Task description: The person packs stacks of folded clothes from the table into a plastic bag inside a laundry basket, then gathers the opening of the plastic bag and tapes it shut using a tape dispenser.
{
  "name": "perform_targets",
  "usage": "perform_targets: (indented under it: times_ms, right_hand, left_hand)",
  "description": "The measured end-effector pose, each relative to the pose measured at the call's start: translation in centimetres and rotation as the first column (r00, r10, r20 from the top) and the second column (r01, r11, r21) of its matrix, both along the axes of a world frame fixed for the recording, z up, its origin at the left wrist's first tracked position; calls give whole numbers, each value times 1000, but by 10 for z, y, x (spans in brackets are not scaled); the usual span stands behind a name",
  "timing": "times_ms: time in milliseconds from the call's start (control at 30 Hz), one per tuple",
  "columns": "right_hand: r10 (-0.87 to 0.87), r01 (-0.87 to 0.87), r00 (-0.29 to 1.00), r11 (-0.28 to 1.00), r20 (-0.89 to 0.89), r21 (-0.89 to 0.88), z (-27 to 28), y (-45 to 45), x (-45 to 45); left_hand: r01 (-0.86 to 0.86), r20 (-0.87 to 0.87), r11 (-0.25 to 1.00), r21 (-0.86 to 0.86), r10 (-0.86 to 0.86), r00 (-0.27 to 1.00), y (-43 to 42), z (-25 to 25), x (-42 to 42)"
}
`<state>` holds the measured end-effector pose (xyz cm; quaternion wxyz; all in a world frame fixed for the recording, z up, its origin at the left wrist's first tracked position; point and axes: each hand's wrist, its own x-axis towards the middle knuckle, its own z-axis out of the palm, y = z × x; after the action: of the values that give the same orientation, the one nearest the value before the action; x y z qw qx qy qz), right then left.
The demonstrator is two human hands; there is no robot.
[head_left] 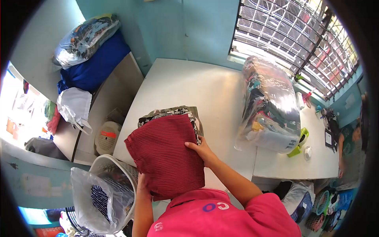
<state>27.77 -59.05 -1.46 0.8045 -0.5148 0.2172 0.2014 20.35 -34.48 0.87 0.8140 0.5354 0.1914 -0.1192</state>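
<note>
A folded dark red ribbed garment (167, 154) is held in front of my body by both hands. My right hand (201, 151) grips its right edge, thumb on top and fingers mostly hidden at the side. At the lower left corner, my left hand (144, 185) holds the garment from the side, its fingers largely hidden by the cloth. Beyond the red cloth, partly covered by it, lies a black-and-white patterned folded garment (167, 112) with an olive edge. Whether the red garment rests on that stack or is held just above it, I cannot tell.
A white table (213, 94) spans the front. Clear-wrapped clothes (270, 104) stand on its right. A white basket (132, 170) lined with plastic holds striped cloth at lower left. Bagged items (87, 41) top a shelf at left. Another person (351, 146) is at far right.
</note>
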Motion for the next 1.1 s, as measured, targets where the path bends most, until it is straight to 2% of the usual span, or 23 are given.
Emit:
perform_targets:
  times_ms: [67, 100, 167, 200, 233, 300, 333, 433, 500, 567, 633, 700, 733, 767, 800, 833, 867, 933, 967, 1000, 1033, 1067, 1100]
  right_hand:
    - [-36, 35, 999, 999, -22, -33, -8, 2, 2]
    - [-78, 79, 996, 997, -39, 18, -5, 1, 2]
    - [-95, 100, 993, 993, -67, 68, -10, -3, 1]
    - [-49, 54, 998, 991, -43, 123, -19, -6, 4]
    - [26, -23, 1000, 983, -13, 181, -24, -5, 9]
    - [113, -124, 989, 985, 91, 117, -10, -3, 8]
    - [141, -157, 977, 983, 158, 92, -4, -2, 8]
    - [255, -246, 923, 967, 289, -66, 28, -9, 22]
    - [321, -271, 894, 943, 313, -192, 65, -3, 37]
    - [423, -349, 799, 905, 427, -244, 100, 19, 49]
    - [539, -401, 721, 837, 436, -372, 151, 56, 46]
    - [615, -514, 593, 786, 519, -344, 185, 97, 45]
    - [657, -565, 505, 742, 560, -361, 199, 121, 45]
    - [710, -630, 419, 676, 566, -382, 214, 147, 44]
    - [752, -685, 330, 607, 570, -404, 226, 173, 41]
    - [790, -736, 253, 532, 559, -418, 232, 200, 37]
    - [820, -779, 174, 454, 546, -433, 237, 225, 33]
    - [891, -855, -45, 200, 452, -478, 237, 278, 27]
    - [913, -870, -112, 101, 392, -483, 237, 301, 17]
    - [927, -877, -177, 4, 330, -481, 234, 324, 8]
    - [931, -901, -231, -95, 282, -424, 214, 352, 7]
    - [932, -874, -309, -200, 191, -442, 211, 369, -3]
    - [897, -877, -415, -349, 154, -330, 184, 396, -1]
  left_hand:
    - [-91, -29, 993, -76, 89, 996, -16, 25, 10]
    - [-107, -30, 992, -74, 105, 994, -11, 25, 10]
    - [-15, 5, 906, -424, 19, 1000, 5, 23, 6]
    - [1, 20, 949, -316, 5, 1000, 0, 30, 5]
    - [65, -43, 975, -210, -76, 996, -4, 39, 3]
    - [161, -148, 985, -59, -168, 975, -19, 76, 8]
    - [179, -89, 974, 137, -168, 982, -15, 38, 9]
    - [-32, -142, 999, 42, 38, 989, -29, 47, -2]
    - [-170, 21, 956, -240, 180, 983, -36, 61, -13]
    - [-255, 84, 945, -205, 276, 957, -32, 70, -34]
    - [-328, 152, 929, -171, 354, 923, -27, 87, -53]
    - [-527, -15, 807, -266, 543, 839, -14, 107, -78]
    - [-519, 516, 818, 250, 341, 786, -8, 72, -101]
    - [-539, 519, 805, 248, 359, 776, -2, 54, -122]
    - [-510, 523, 533, 676, 141, 841, 4, 40, -142]
    - [-399, 405, 97, 912, -41, 914, 11, 35, -159]
    - [-406, 410, 94, 909, -25, 912, 17, 45, -173]
    - [-470, 456, 80, 879, 144, 878, 26, 83, -195]
    - [-475, 460, 78, 877, 150, 875, 30, 93, -200]
    - [-607, 506, 228, 761, 375, 776, 36, 102, -205]
    - [-735, 480, 328, 594, 589, 650, 43, 106, -208]
    - [-741, 484, 325, 588, 593, 644, 50, 106, -209]
    - [-730, 512, 280, 623, 559, 652, 58, 106, -210]
